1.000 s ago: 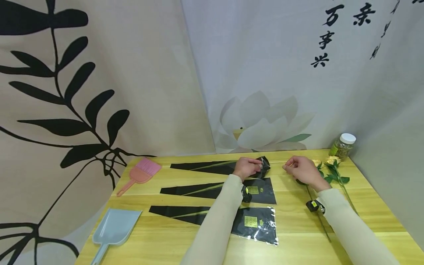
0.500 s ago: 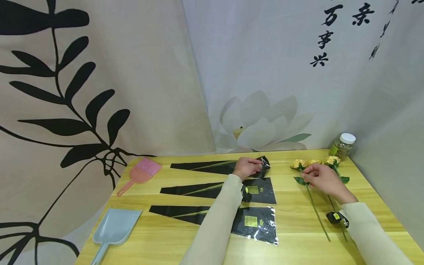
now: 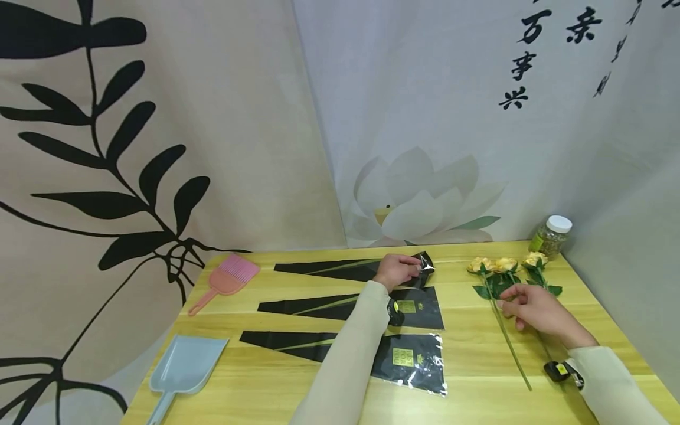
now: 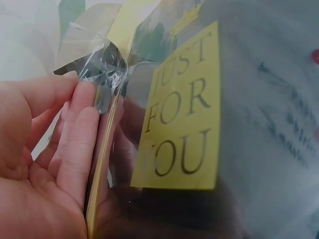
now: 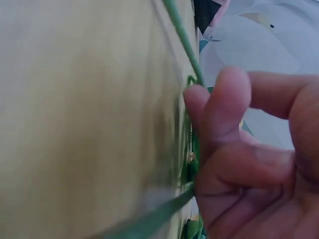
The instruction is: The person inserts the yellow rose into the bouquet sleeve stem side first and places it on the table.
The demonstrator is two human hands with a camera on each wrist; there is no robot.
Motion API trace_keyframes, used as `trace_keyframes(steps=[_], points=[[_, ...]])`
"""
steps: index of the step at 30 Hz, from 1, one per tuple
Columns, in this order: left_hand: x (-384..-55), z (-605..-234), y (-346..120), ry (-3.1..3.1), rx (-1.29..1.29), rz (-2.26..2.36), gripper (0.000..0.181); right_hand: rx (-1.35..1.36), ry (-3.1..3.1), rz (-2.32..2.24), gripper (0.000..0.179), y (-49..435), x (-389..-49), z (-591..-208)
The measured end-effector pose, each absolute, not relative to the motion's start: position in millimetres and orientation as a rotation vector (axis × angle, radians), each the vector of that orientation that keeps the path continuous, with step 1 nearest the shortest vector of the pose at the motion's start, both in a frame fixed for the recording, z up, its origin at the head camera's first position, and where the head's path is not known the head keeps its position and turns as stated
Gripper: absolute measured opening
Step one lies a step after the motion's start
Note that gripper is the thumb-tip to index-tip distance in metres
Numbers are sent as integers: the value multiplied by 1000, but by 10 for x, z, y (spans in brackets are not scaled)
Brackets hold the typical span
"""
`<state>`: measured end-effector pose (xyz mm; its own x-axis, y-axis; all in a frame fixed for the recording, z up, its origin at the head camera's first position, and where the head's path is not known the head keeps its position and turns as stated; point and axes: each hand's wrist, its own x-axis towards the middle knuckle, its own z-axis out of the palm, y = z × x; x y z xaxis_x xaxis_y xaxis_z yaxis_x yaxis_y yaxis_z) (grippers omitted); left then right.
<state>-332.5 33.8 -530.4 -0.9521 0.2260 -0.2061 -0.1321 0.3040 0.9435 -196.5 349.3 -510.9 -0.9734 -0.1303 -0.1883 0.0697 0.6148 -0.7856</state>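
Observation:
My left hand pinches the open end of the farthest black flower sleeve. In the left wrist view, thumb and fingertips hold its crumpled clear edge beside a gold "JUST FOR YOU" panel. Two more flower sleeves, a middle one and a near one, lie flat in line. At the right, my right hand has curled fingers, with thumb and index tips closed at the stem of the leftmost yellow rose. Two other yellow roses lie alongside; the hand hides part of their stems.
A white-lidded jar stands at the back right corner behind the roses. On the left side of the wooden table lie a pink brush and a light blue dustpan. A printed curtain hangs behind the table.
My right hand has moved right and toward me, from over the rose heads down to the leftmost stem. The rose heads have come into view. My left hand stays on the far sleeve.

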Motion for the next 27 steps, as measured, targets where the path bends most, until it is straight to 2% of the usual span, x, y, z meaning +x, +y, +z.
trace_keyframes(steps=[8, 19, 27], points=[[-3382, -5356, 332, 2228, 52, 1700, 12, -18, 2517, -1248, 47, 3468, -1881, -5157], [-3343, -5330, 340, 2230, 55, 1702, 12, -34, 2521, -1169, 29, 3430, -1866, -5168], [-3357, -5327, 348, 2219, 46, 1703, 16, -77, 2524, -1171, 23, 3391, -1880, -5109]])
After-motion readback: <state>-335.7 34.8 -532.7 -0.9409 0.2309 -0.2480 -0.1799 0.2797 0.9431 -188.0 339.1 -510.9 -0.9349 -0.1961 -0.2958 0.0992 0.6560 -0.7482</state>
